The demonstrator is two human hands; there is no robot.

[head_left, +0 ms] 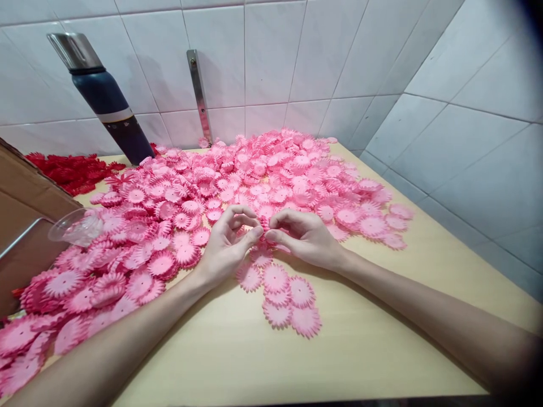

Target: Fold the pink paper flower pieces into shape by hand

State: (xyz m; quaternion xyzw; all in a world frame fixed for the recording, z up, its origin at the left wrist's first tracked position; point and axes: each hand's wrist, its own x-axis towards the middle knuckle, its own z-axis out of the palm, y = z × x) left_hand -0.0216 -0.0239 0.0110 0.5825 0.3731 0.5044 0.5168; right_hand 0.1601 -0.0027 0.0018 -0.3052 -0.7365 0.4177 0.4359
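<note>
Both hands meet over the near edge of a wide heap of pink flower cutouts (254,175) that covers most of the pale wooden table (360,339). The left hand (227,243) has its thumb and forefinger curled into a ring, the tips pinched together and touching the fingertips of the right hand (303,234), which is likewise closed to a pinch with its other fingers folded under. Whether a cutout sits between the pinched tips cannot be told, since the fingers hide that spot. Just below the hands lies a small separate cluster of cutouts (282,297), flat on the bare wood. At the far left of the table stands a dark blue flask (108,107) with a steel cap, tilted in the view, with a patch of red flower cutouts (72,169) beside it. A clear plastic cup (76,226) lies on its side against a cardboard box (25,198) at the left edge. A metal strip (199,96) is fixed to the white tiled wall (339,51)
</note>
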